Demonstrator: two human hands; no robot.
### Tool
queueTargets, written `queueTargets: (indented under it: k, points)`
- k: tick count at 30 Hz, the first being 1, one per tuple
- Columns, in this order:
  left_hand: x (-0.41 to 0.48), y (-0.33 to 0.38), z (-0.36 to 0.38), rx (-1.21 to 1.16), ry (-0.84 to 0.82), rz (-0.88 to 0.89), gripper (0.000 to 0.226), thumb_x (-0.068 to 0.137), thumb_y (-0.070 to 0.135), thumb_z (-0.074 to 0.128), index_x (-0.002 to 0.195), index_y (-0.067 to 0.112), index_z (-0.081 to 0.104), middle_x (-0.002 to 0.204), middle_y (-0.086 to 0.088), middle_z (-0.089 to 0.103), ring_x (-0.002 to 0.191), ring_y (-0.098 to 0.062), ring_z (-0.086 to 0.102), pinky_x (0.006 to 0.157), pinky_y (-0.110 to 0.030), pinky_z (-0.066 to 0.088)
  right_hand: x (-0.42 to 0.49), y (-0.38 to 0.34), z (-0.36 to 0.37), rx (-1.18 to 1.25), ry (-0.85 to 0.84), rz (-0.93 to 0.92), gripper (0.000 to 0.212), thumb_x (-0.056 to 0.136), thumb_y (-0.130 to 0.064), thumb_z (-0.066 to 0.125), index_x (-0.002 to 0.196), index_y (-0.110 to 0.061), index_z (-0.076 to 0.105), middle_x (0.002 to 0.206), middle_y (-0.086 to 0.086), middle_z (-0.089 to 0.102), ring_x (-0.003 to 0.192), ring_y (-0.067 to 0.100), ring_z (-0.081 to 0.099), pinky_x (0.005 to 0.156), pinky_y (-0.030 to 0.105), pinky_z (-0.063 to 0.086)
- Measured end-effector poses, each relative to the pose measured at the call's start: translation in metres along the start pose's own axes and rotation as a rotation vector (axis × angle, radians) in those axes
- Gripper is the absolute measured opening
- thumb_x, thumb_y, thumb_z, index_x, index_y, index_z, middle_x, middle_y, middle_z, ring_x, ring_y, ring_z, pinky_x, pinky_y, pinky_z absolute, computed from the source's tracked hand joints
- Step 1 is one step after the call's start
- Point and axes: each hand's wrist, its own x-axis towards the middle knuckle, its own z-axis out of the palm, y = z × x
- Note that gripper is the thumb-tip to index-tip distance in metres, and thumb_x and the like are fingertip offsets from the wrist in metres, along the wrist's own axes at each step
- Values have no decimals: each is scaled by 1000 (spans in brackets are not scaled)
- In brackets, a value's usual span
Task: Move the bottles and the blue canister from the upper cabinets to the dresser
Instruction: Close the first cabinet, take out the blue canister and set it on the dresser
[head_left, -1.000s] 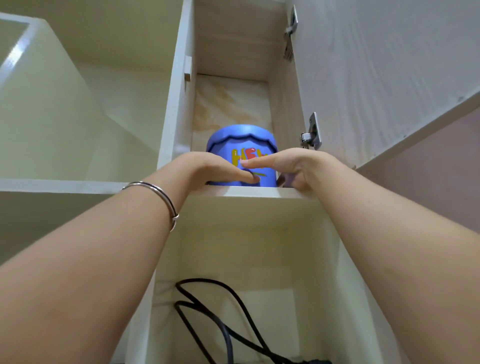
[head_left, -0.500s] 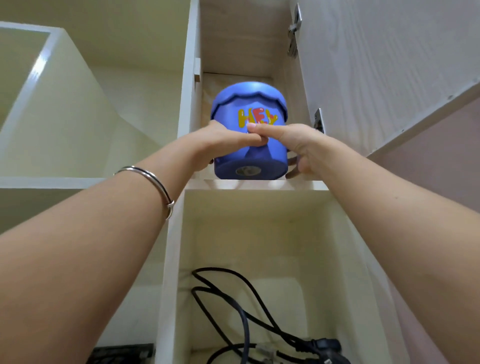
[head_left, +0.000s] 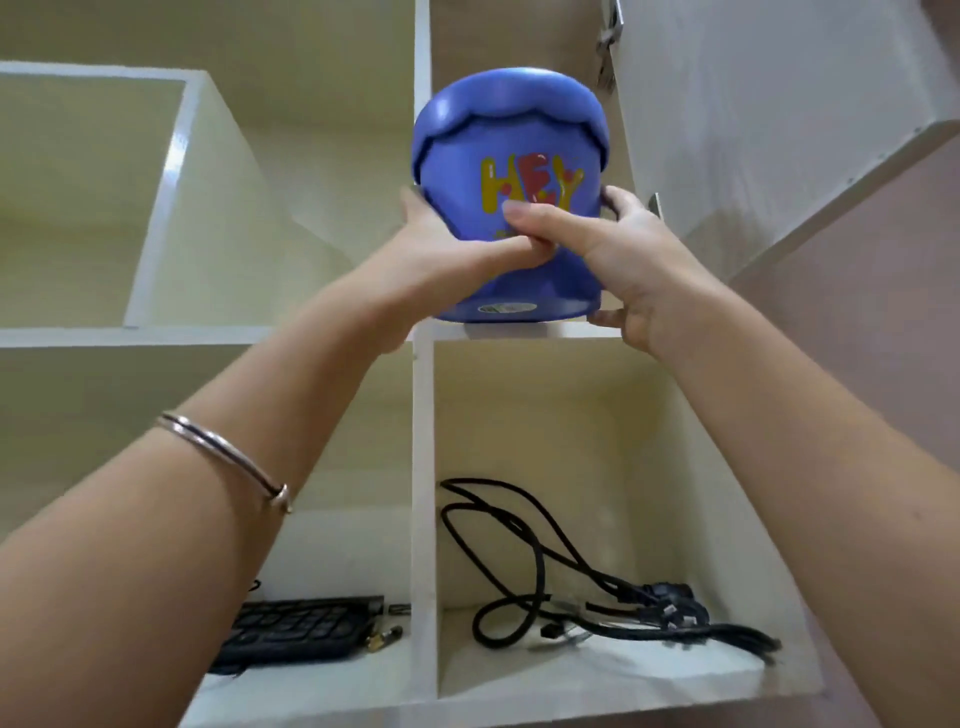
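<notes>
Under blue canister: cables, keyboard

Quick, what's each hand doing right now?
Left hand: grips the round blue plastic canister marked HEY.
Right hand: grips the same canister from its right.

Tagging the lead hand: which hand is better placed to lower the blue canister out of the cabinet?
Probably right: the right hand wraps the blue canister's side with fingers at its base. The left hand grips only the opposite side.
</notes>
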Motion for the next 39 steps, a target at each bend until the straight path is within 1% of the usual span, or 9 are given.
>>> queueTargets:
  k: [3,7,11,14,17,21,24,28,39]
  points:
    - [-16,10,-2,24,78,13,85,64,42,77,129,16,28,117,7,56,101,-7,58,68,-11,46,-10,-7,-2,85,-21,-49,61,63,-35,81,116,-25,55,106,-9,70,92,10,69,66,21,54]
    - [-33,29,-12,122,80,-15,99,50,53,80,129,18,31,118,10,59,101,-7,61,84,-24,51,-22,-13,-6,173,-112,-24,58,63,-39,80,113,-27,53,98,-17,68,77,-1,66,40,6,44]
    - [-68,37,-22,261,144,-75,90,42,59,76,111,27,28,124,8,53,108,-11,58,93,-33,50,-45,-8,-3,317,-218,8,74,63,-35,81,127,-26,44,111,-13,67,88,3,67,47,8,50]
    - [-100,41,-33,298,213,-106,86,47,55,79,105,32,20,124,9,51,104,-4,57,80,-12,51,-67,-4,11,420,-307,7,71,63,-32,81,122,-30,42,112,-12,67,90,3,67,56,8,52]
    - [-131,43,-56,341,297,-147,82,57,41,80,109,36,16,127,10,50,100,6,56,59,6,44,-86,-6,40,543,-406,32,79,59,-30,83,123,-31,39,110,-8,69,95,10,70,83,30,56]
    - [-186,57,-99,524,410,-267,101,39,56,75,119,47,14,131,10,48,110,-7,58,91,-24,52,-128,-14,88,691,-583,98,83,58,-28,84,123,-34,33,93,-18,67,78,-3,70,65,17,56]
    - [-244,70,-128,630,462,-365,95,52,41,81,119,42,14,117,19,50,103,0,60,89,-25,51,-177,-20,127,810,-715,160,90,51,-28,84,122,-33,30,93,-20,60,69,-12,67,58,10,54]
    - [-333,88,-170,735,559,-492,91,63,24,80,128,35,17,104,37,38,84,27,53,75,-4,50,-259,-36,178,956,-894,252,104,32,-37,81,123,-37,31,105,-22,60,84,-7,68,75,19,56]
    - [-567,237,-237,996,956,-737,83,52,33,83,112,57,31,112,45,41,109,17,50,80,-2,46,-499,-164,243,1243,-1444,301,107,42,-33,83,131,-43,26,129,-20,50,108,-10,54,77,8,52]
